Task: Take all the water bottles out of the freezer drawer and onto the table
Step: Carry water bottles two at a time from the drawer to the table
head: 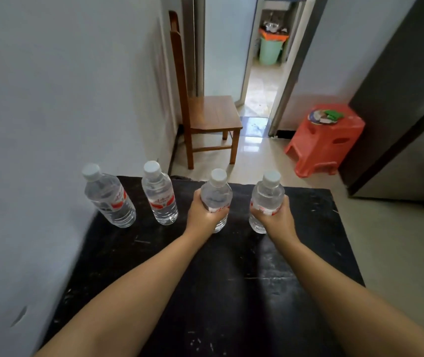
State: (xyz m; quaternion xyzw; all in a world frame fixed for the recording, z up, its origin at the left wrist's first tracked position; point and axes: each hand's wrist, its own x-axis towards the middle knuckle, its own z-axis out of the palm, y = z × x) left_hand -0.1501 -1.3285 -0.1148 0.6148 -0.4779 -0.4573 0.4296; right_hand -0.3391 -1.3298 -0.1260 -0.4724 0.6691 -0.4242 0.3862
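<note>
- Nearest us, our left hand (204, 214) curls round a clear plastic water bottle with a white cap (216, 195); our right hand (276, 218) grips a matching second bottle (267, 195). Both bottles stand upright on the scuffed black table (231, 279), or just above it; we cannot tell.
- At ten o'clock, two more capped bottles (109, 199) (160, 198) stand free on the table.
- At twelve o'clock, a brown wooden chair (212, 114); at two o'clock, a red plastic stool (327, 143).
</note>
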